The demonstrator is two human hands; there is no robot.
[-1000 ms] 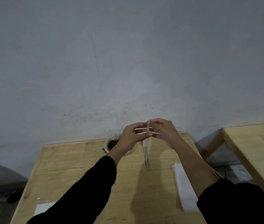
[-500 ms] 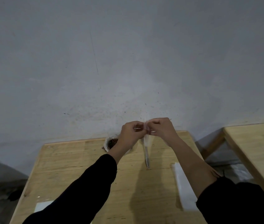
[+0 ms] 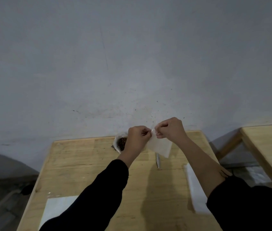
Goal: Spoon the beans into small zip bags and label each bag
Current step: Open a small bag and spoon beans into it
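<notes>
A small clear zip bag (image 3: 160, 145) hangs in the air above the far end of the wooden table (image 3: 85, 165). My left hand (image 3: 138, 136) and my right hand (image 3: 169, 128) pinch its top edge from either side, fingers curled, knuckles close together. Behind my left wrist a bowl of brown beans (image 3: 121, 142) stands by the wall, partly hidden. A metal spoon (image 3: 158, 161) lies on the table below the bag.
A white strip of sheets (image 3: 194, 185) lies along the table's right side under my right forearm. Another white sheet (image 3: 55, 209) lies at the near left. A second wooden table (image 3: 268, 147) stands to the right across a gap. A grey wall rises behind.
My hands have come closer together at the bag's top. The bag has turned from edge-on to showing its flat face, hanging tilted to the right.
</notes>
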